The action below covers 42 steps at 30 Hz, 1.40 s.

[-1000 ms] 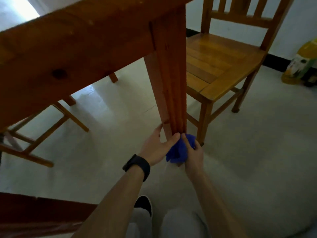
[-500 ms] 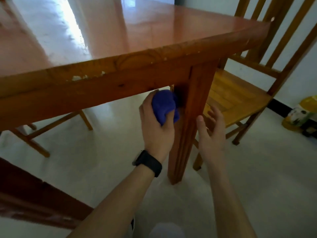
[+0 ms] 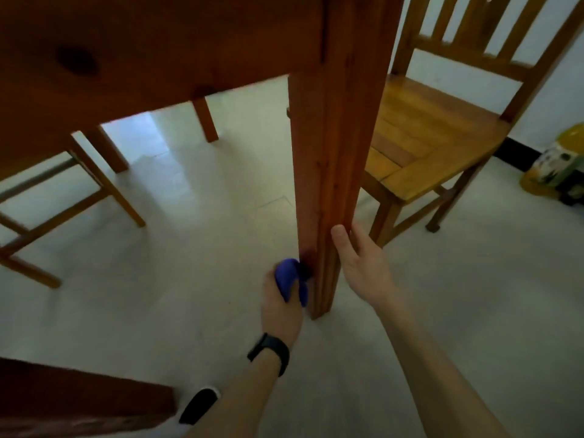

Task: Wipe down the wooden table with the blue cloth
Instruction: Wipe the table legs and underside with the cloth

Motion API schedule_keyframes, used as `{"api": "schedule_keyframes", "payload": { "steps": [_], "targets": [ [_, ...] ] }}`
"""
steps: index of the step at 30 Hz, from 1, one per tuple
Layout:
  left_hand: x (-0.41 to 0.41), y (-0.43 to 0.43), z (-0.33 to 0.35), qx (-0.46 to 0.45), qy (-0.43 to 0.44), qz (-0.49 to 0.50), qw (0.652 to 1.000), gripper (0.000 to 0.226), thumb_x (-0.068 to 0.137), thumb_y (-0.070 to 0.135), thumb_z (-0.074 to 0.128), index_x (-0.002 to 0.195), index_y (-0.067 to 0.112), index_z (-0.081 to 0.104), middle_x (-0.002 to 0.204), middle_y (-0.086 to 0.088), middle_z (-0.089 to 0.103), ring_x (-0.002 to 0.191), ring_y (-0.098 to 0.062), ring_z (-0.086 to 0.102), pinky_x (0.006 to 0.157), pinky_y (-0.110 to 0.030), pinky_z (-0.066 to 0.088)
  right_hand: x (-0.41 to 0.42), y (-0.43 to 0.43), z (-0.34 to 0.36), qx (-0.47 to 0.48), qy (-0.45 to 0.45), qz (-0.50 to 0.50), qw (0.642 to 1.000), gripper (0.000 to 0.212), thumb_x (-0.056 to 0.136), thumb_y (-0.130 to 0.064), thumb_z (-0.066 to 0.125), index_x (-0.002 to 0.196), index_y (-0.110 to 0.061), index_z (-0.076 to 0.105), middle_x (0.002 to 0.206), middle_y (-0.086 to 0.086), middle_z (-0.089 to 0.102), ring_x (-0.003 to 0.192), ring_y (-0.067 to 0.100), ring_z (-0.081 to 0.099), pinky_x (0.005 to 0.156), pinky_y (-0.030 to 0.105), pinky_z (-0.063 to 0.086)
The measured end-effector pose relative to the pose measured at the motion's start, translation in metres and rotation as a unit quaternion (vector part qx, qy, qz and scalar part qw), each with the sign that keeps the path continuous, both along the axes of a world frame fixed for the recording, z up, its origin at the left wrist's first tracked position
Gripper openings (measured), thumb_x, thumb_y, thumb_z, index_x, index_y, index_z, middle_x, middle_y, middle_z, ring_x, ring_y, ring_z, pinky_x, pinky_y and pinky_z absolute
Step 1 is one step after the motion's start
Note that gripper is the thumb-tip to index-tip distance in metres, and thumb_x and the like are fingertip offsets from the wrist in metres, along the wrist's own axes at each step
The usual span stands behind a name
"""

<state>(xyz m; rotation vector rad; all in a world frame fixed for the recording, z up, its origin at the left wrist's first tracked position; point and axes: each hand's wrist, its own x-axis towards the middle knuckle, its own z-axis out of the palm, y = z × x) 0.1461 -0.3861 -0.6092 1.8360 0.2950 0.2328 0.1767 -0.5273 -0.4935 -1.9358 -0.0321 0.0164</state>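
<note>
Fingers of the left hand (image 3: 279, 306) are curled shut around the blue cloth (image 3: 289, 279), bunched into a wad, low and centre in the frame. The wrist carries a black band (image 3: 270, 352), and the forearm runs down to the bottom edge. The cloth presses against the left face of the bench leg (image 3: 328, 172), close to the foot of that leg, just above the floor (image 3: 189, 263). Part of the cloth is tucked inside the palm and hidden; the spot where it meets the wood is dark and hard to make out.

On the other side of the leg, the right hand (image 3: 363, 263) is open, thumb up along the front corner of the wood, fingers wrapped behind it and out of sight. It holds nothing but the leg itself. Its forearm stretches to the lower right corner.

The leg rises to the bench (image 3: 158, 42), of which only the dark apron across the top of the frame shows; its upper surface is not in view. A wooden chair (image 3: 442, 137) stands to the right behind the leg, its back cut off at the top. Another chair's legs (image 3: 94, 191) show at the left. A yellow container (image 3: 559, 165) sits at the right edge, blurred. A dark shoe (image 3: 199, 404) shows at the bottom, beside a dark wooden piece (image 3: 79, 403) in the lower left corner.
</note>
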Motion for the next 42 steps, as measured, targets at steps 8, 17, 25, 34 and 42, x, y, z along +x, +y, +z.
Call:
{"api": "schedule_keyframes", "payload": {
  "steps": [8,17,25,34,42],
  "targets": [
    [0.038,-0.036,0.045,-0.021,-0.191,0.046,0.98,0.045,0.102,0.035,0.046,0.145,0.021,0.039,0.141,0.004,0.049,0.13,-0.017,0.05,0.106,-0.041,0.045,0.004,0.003,-0.025,0.046,-0.03,-0.015,0.998,0.053,0.095,-0.055,0.037,0.14,-0.029,0.046,0.107,-0.022,0.061,0.093,-0.015,0.058,0.075,0.002,0.043],
    [0.03,-0.021,-0.062,0.009,-0.012,0.01,1.0,0.056,0.085,0.069,0.043,0.136,0.045,0.04,0.121,-0.011,0.055,0.099,-0.041,0.06,0.079,-0.061,0.054,0.004,0.006,-0.063,0.011,-0.017,-0.033,0.999,0.059,0.091,-0.066,0.034,0.141,-0.036,0.04,0.112,-0.026,0.058,0.099,-0.003,0.06,0.08,0.012,0.047],
    [0.035,0.002,-0.071,-0.069,0.031,-0.027,0.997,0.062,0.077,0.084,0.047,0.129,0.051,0.043,0.112,-0.027,0.058,0.094,-0.057,0.056,0.072,-0.072,0.051,-0.001,0.017,-0.067,-0.021,-0.051,-0.043,0.998,0.06,0.093,-0.062,0.034,0.139,-0.024,0.042,0.094,-0.025,0.058,0.082,-0.014,0.06,0.065,0.005,0.047],
    [0.022,-0.001,-0.037,-0.035,-0.05,0.015,0.998,0.039,0.095,0.061,0.047,0.131,0.044,0.044,0.115,-0.012,0.063,0.097,-0.04,0.064,0.08,-0.061,0.055,-0.007,0.025,-0.065,-0.022,-0.052,-0.059,0.997,0.062,0.091,-0.061,0.031,0.139,-0.025,0.042,0.095,-0.027,0.055,0.078,-0.021,0.056,0.061,0.0,0.042],
    [0.011,-0.004,-0.078,-0.009,0.081,-0.062,0.995,0.045,0.1,0.05,0.04,0.142,0.036,0.041,0.131,-0.009,0.058,0.106,-0.021,0.062,0.089,-0.035,0.054,-0.008,0.028,-0.069,0.004,-0.043,-0.071,0.997,0.066,0.089,-0.067,0.032,0.142,-0.028,0.04,0.109,-0.017,0.064,0.086,-0.006,0.063,0.071,0.008,0.051]
  ]
}}
